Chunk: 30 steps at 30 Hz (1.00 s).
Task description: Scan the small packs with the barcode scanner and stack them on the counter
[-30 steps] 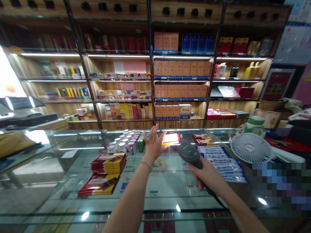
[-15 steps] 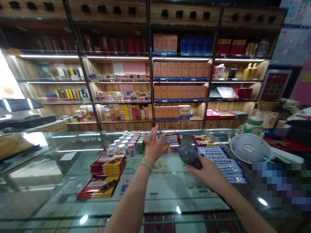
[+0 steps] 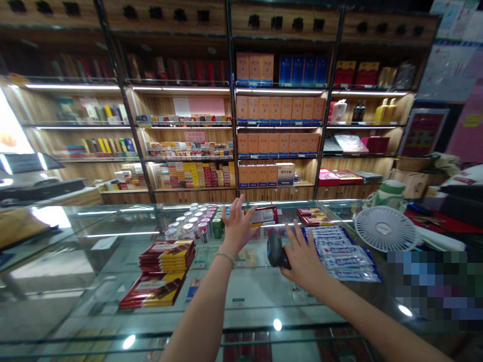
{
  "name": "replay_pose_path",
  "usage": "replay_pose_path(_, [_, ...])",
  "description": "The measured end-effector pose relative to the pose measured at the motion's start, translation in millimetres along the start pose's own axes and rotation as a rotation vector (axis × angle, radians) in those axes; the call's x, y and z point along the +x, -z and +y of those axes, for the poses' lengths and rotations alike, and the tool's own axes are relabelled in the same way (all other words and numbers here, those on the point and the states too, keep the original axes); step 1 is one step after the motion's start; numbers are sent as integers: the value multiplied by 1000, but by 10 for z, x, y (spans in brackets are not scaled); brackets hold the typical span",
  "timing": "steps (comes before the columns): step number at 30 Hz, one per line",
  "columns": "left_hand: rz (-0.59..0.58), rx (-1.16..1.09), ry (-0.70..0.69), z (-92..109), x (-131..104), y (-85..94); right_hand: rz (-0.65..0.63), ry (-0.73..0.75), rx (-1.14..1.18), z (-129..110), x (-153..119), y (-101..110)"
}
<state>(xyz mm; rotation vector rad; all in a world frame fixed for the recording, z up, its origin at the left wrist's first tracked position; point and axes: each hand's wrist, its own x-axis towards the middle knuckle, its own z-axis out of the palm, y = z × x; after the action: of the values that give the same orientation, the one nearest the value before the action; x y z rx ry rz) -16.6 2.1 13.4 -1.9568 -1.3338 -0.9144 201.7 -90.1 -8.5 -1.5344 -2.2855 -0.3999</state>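
Note:
My left hand (image 3: 237, 229) reaches over the glass counter with its fingers spread. Its thumb is at the left end of a red and yellow chocolate bar pack (image 3: 266, 216) whose printed back shows; whether they touch, I cannot tell. A dark barcode scanner (image 3: 276, 250) with a small blue light is at my right hand (image 3: 304, 256). Thumb and index finger are around its handle, while the other fingers stretch out loosely. Close to this hand lie blue and white wrapped packs (image 3: 345, 256) in rows. Stacks of similar chocolate packs (image 3: 166, 256) sit left of my left arm.
Several small cans and jars (image 3: 198, 221) stand behind my left hand. More chocolate packs (image 3: 314, 216) lie at the counter's back. A white fan (image 3: 385, 229) and a green and white jug (image 3: 390, 193) are on the right. Lit shelves of boxes (image 3: 279, 146) line the wall.
The scanner has turned, its head now facing left, and moved slightly left and down. The outer fingers of my right hand have straightened and spread. My left hand has barely moved.

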Motion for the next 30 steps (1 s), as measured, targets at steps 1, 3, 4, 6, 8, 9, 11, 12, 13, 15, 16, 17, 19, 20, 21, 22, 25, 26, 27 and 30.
replay_pose_path(1, [-1,1,0,-2,-1,-2,-7,4,-2,-6,-2,-15])
replay_pose_path(3, [0,1,1,-4,-3,-4,-20,12,3,-12,-7,-47])
replay_pose_path(4, [1,1,1,-3,-2,-5,-24,16,10,-13,-9,-64])
replay_pose_path(6, [5,0,-1,4,0,-4,-38,21,31,-9,-12,-96])
replay_pose_path(8, [6,-4,-1,13,4,0,-65,26,55,-5,-15,-119])
replay_pose_path(9, [6,-7,0,18,6,2,-85,29,68,-4,-19,-126])
replay_pose_path(11, [3,-14,2,24,8,5,-134,37,94,-2,-33,-125])
replay_pose_path(12, [3,-16,3,25,8,4,-160,42,109,1,-41,-115])
replay_pose_path(13, [4,-16,4,25,6,2,-184,49,124,9,-47,-99])
replay_pose_path(15, [8,-14,4,21,1,-5,-214,72,146,44,-38,-46])
replay_pose_path(16, [10,-14,4,18,-1,-10,-214,81,149,75,-13,-12])
replay_pose_path(17, [10,-14,2,16,-4,-13,-204,88,145,115,27,23])
replay_pose_path(19, [8,-16,1,15,-8,-16,-146,56,119,222,159,80])
replay_pose_path(20, [5,-16,3,15,-9,-15,-102,26,96,284,245,94])
replay_pose_path(21, [2,-16,4,16,-9,-13,-52,-15,71,346,338,94])
replay_pose_path(22, [-3,-14,4,18,-9,-10,-7,-44,51,408,432,78])
replay_pose_path(25, [-15,-5,6,22,-6,-3,105,-53,29,553,667,-56])
replay_pose_path(26, [-18,-2,6,23,-6,-2,130,-53,26,585,721,-119])
replay_pose_path(27, [-19,2,6,25,-5,-2,143,-53,24,609,762,-185])
replay_pose_path(30, [-18,13,-1,34,-5,-2,165,-63,33,647,826,-361])
